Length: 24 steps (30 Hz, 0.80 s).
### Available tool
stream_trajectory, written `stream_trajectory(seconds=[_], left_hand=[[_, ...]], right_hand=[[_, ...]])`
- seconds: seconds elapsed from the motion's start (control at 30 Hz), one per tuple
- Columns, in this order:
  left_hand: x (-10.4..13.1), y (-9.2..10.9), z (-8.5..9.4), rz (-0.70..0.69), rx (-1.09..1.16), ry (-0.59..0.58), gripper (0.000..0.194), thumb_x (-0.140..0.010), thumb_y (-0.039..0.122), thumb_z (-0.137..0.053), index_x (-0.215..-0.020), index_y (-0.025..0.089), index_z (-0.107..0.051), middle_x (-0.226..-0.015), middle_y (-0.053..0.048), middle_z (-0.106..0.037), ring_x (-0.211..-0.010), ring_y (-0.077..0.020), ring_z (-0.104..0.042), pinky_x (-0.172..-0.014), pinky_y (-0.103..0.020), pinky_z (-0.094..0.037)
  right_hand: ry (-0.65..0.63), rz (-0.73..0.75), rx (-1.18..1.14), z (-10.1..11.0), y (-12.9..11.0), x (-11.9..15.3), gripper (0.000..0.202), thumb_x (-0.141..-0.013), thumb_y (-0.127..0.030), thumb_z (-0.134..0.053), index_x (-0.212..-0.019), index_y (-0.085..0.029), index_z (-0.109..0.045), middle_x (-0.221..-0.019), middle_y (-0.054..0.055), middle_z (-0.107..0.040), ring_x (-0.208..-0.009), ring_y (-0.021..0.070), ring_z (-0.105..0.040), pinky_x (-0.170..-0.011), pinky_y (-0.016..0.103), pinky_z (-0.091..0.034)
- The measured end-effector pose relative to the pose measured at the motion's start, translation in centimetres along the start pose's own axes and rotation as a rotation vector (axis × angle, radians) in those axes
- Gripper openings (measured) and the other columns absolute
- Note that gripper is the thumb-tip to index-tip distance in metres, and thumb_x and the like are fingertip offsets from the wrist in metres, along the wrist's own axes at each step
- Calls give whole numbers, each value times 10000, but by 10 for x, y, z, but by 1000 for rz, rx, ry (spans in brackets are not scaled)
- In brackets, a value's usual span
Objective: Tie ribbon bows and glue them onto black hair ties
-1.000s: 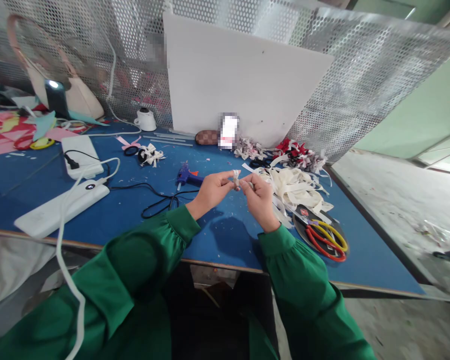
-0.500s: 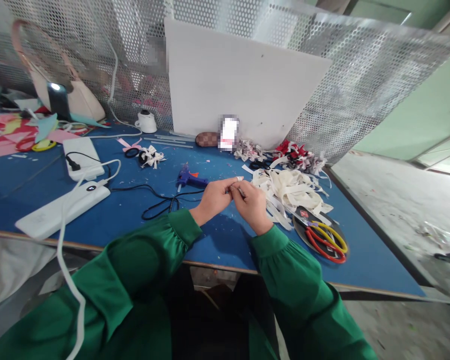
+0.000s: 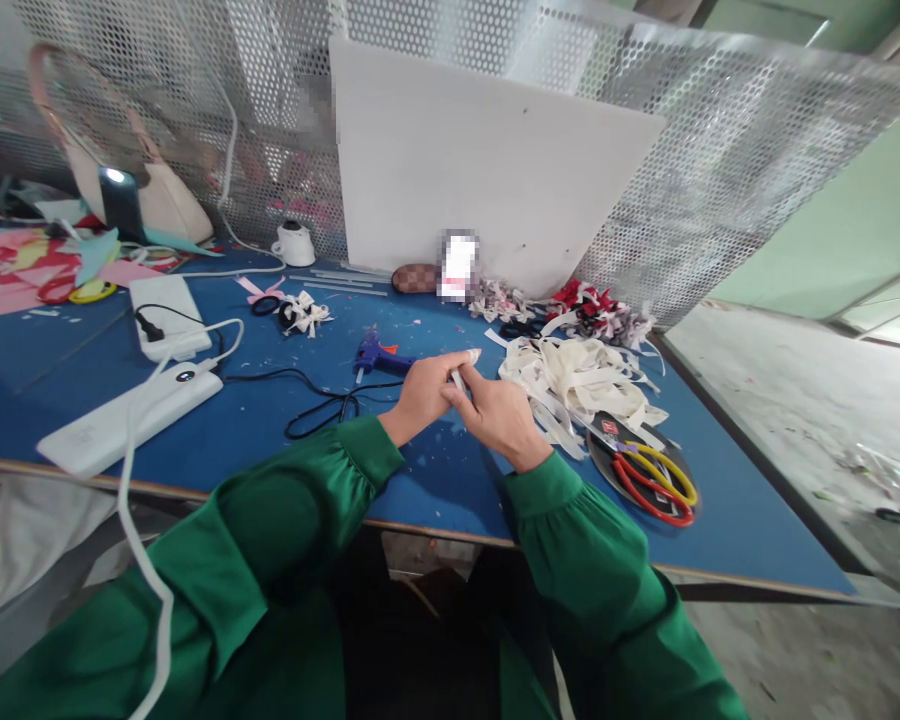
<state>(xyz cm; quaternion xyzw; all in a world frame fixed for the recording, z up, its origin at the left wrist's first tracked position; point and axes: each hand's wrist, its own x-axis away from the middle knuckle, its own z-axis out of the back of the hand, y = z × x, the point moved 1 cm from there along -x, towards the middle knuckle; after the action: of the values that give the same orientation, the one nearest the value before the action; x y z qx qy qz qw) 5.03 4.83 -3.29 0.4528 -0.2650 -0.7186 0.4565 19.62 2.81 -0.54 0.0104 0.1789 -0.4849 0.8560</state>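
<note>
My left hand (image 3: 426, 392) and my right hand (image 3: 501, 412) meet above the blue table, fingers closed and touching. A small white ribbon piece (image 3: 457, 380) shows between them, with a white bit also at the left fingertips. Most of it is hidden by the fingers. Just behind my left hand lies a blue glue gun (image 3: 375, 354) with an orange trigger. To the right of my right hand is a loose heap of cream ribbon strips (image 3: 562, 370). Scissors with red and yellow handles (image 3: 656, 480) rest on a dark round disc (image 3: 607, 462) near it.
White power strips (image 3: 127, 418) with cables stand at the left. A black cord (image 3: 322, 425) loops beside my left hand. At the back are a phone (image 3: 459, 268), a brown checked pouch (image 3: 414, 279), finished-looking bows (image 3: 592, 308) and a white board (image 3: 487, 150).
My fingers have shifted around the white ribbon, and more of it now shows between the hands. My right hand has turned slightly, its fingers reaching further over the left.
</note>
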Motion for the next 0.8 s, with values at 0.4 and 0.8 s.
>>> stream_trajectory(seconds=[0.4, 0.8], left_hand=[[-9, 6, -1, 168, 475, 7, 578, -756, 338, -730, -1279, 97, -684, -902, -79, -768, -751, -186, -679, -611, -253, -489], [-3, 27, 1, 309, 813, -121, 655, -727, 319, -790, -1335, 118, -653, -817, -85, -766, -497, -73, -492, -480, -232, -409]], right_hand=[[418, -24, -366, 1, 16, 2, 392, -1008, -469, -405, -1021, -200, -689, -848, 73, -733, -732, 192, -644, -669, 304, -403], [55, -176, -1532, -23, 24, -21, 214, -739, -377, -732, -877, -218, -695, -790, 6, -682, -685, 176, -603, -632, 320, -508]])
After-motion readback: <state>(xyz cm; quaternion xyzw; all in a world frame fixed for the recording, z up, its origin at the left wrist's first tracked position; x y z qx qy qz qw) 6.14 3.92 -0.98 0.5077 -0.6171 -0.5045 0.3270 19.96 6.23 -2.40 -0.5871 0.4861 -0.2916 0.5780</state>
